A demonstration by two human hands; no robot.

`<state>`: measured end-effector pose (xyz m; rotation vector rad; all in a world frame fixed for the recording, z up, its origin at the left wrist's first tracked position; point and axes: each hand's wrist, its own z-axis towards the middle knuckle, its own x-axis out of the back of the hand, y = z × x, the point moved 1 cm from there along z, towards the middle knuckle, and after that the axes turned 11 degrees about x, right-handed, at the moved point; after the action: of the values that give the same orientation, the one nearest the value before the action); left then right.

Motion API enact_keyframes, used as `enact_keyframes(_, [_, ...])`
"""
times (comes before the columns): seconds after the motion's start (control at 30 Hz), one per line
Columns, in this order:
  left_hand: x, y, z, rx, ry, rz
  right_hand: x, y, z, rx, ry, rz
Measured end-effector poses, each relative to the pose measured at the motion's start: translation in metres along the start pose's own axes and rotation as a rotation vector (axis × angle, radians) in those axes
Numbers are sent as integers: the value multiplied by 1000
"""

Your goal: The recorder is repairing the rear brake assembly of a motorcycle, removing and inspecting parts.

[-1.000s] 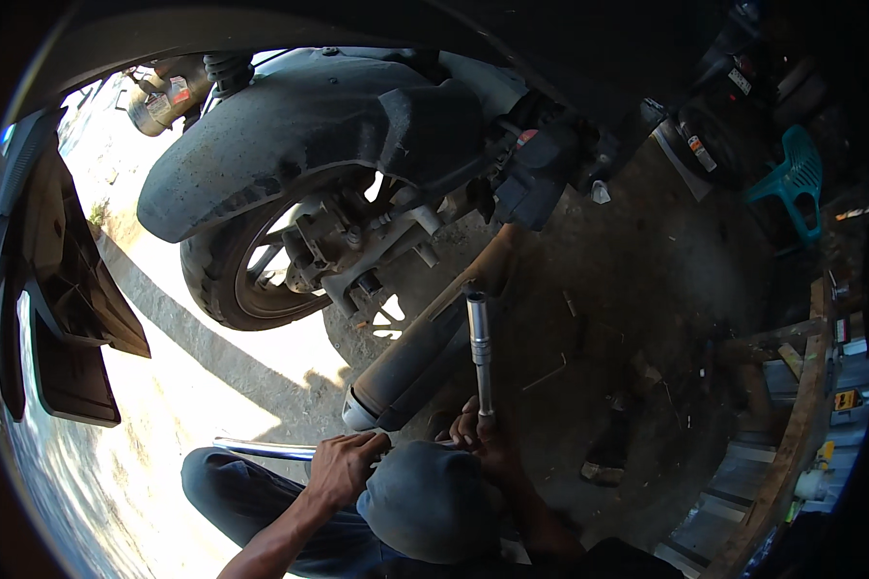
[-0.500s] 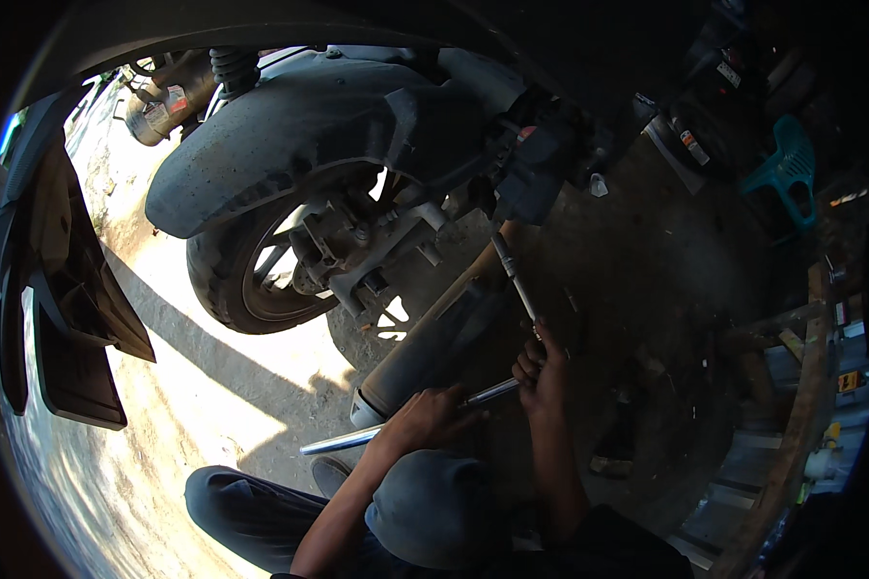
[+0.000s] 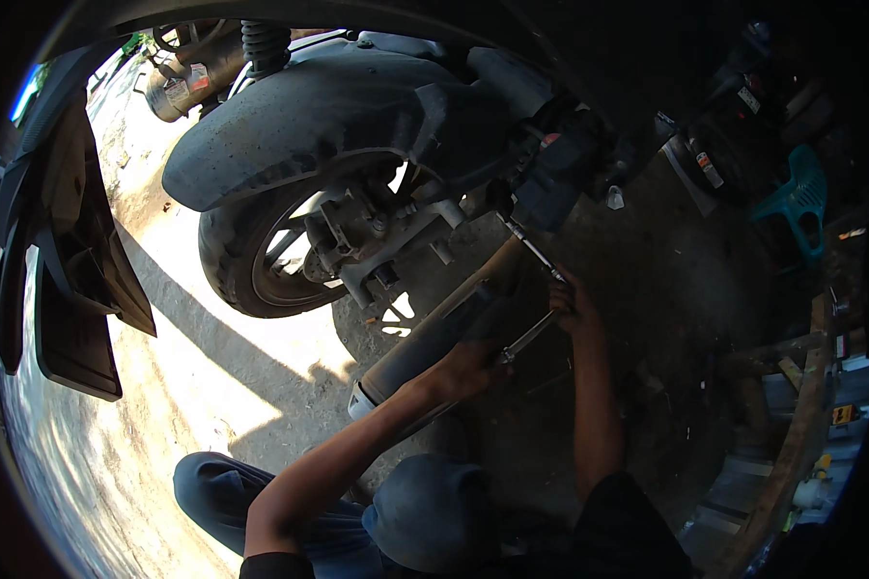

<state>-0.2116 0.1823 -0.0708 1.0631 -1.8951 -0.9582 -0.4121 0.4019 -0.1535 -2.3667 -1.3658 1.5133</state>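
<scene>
A long chrome socket-wrench bar [image 3: 531, 335] runs slantwise between my hands. My right hand [image 3: 574, 301] is closed around the corner where the bar meets a slim chrome extension [image 3: 536, 253]. From there the extension reaches up to the dark underside of a motorcycle, beside a black box-shaped part [image 3: 550, 188]; its tip is lost in shadow. My left hand [image 3: 473, 370] is closed on the bar lower down, next to the exhaust muffler [image 3: 425, 338]. That hand's fingers are dim, and my forearm partly covers the bar's far end.
The rear wheel [image 3: 251, 275] and dusty mudguard [image 3: 299, 125] stand at upper left. Dark body panels [image 3: 77, 289] hang at far left. A teal plastic chair [image 3: 799, 207] and a wooden-edged rack [image 3: 792, 434] are on the right. My bent knee [image 3: 212, 497] is at lower left.
The bar has swung, its left end now lower and steeper. My left hand has moved right and up with it; my right hand has moved slightly up and right. The whole view has shifted a little.
</scene>
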Motion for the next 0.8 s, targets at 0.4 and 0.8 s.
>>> enact_keyframes(0.4, [-19,33,36,107,48,170,26,-26,27,-65,-43,-4])
enact_keyframes(0.8, [-20,43,18,57,94,178,22,-22,23,-116,-138,42])
